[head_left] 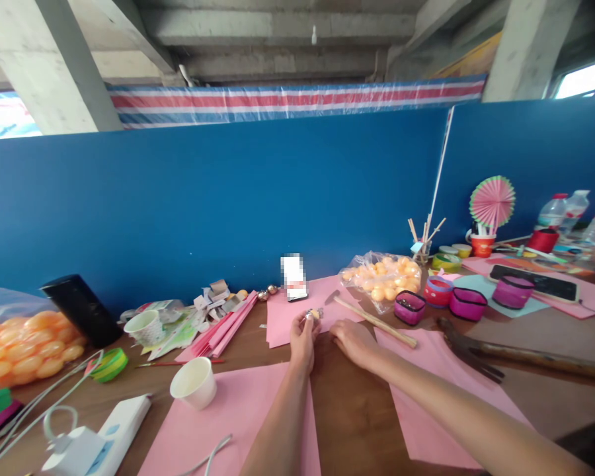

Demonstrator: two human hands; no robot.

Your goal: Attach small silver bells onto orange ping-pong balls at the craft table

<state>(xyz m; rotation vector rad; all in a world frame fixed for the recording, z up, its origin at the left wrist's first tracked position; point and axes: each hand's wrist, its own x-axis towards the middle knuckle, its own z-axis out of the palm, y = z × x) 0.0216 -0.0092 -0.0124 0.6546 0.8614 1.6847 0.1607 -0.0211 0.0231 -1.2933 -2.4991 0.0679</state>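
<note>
Near the middle of the brown table, my left hand [303, 338] pinches a small silvery and yellowish object [317, 313] between thumb and fingers; its details are too small to tell. Just right of it, my right hand [353, 341] rests low over the wood with its fingers curled, and whatever is under the fingertips is hidden. A small hammer [377, 322] with a light wooden handle lies just beyond my right hand. Pink sheets [277, 322] lie under and around the hands. Behind them a phone [295, 281] stands upright, its screen blurred out.
On the left are a white cup [193, 383], a power strip [121, 430], cables and a bag of orange balls [24, 347]. To the right are another ball bag [384, 274], purple containers [467, 303], a large hammer [535, 355] and a phone [535, 283]. Part of another person's hand shows at the right edge.
</note>
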